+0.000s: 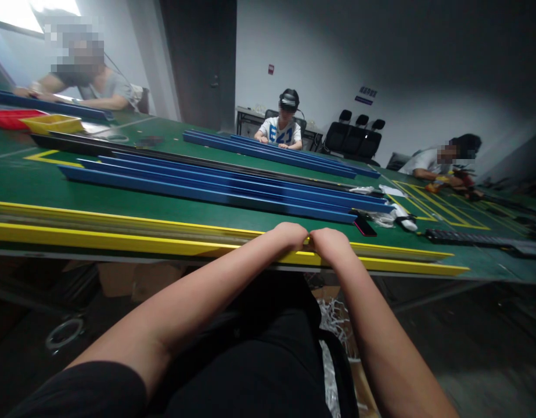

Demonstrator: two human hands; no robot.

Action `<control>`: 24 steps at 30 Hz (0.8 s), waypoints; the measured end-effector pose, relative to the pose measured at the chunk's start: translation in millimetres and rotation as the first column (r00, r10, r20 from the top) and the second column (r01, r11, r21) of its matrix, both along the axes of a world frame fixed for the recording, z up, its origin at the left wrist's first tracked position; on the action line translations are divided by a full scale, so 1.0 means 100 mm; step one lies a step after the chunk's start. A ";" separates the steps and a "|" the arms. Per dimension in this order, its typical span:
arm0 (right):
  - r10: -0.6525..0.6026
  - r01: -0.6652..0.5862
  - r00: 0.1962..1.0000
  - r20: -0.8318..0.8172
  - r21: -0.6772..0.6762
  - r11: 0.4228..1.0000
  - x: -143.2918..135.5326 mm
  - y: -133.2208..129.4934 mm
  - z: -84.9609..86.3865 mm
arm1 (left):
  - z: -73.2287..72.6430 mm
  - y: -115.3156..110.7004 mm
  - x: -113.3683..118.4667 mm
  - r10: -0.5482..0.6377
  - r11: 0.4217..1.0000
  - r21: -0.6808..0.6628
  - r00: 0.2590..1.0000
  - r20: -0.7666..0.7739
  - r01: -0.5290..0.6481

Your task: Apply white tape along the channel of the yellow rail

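A long yellow channel [132, 238] lies along the near edge of the table, its open side facing up. Over it, right of the middle, my left hand [291, 235] and my right hand [331, 241] meet almost knuckle to knuckle. Both are bent down at the wrist with the fingers curled in at the channel. The backs of the hands hide most of the fingers, so whatever they pinch between them is too small and covered to name. Just beyond lie several long blue channels [207, 194], side by side.
A black bar [163, 155] lies behind the blue channels. To the right are a phone [364, 226], a white bottle-like thing [403, 217], plastic bags [381, 218] and a dark strip [463, 238]. Red [13, 119] and yellow trays [54, 123] stand far left. Several people work around the table.
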State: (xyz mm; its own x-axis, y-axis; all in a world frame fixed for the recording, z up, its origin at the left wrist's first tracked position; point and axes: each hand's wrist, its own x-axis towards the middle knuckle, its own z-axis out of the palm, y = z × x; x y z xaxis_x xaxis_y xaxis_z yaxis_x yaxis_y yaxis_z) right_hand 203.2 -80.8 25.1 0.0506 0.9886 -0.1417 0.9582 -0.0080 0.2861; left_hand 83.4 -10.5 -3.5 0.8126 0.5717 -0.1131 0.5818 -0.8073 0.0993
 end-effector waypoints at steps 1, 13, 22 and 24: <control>-0.003 0.003 1.000 0.001 0.001 1.000 0.00 0.00 0.00 | 0.00 0.00 -0.01 -0.003 1.000 0.001 1.000 0.004 0.003; 0.011 -0.012 1.000 0.016 0.045 0.999 0.01 -0.04 -0.03 | 0.05 -0.05 -0.06 -0.006 1.000 0.012 0.999 0.048 0.005; -0.028 0.028 1.000 0.007 0.038 0.999 0.00 -0.05 -0.03 | 0.05 -0.05 -0.06 -0.012 1.000 0.026 0.999 0.044 0.011; -0.039 0.039 0.999 0.004 0.035 0.999 0.00 -0.05 -0.03 | 0.06 -0.06 -0.05 -0.014 0.999 0.029 0.999 0.042 0.012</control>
State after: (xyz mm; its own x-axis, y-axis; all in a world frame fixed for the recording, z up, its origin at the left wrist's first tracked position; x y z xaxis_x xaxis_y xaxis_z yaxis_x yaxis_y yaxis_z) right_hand 203.2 -86.2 22.4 0.0900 0.9902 -0.1071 0.9556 -0.0555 0.2894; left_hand 78.2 -16.3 2.1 0.8238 0.5635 -0.0617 0.5669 -0.8177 0.1001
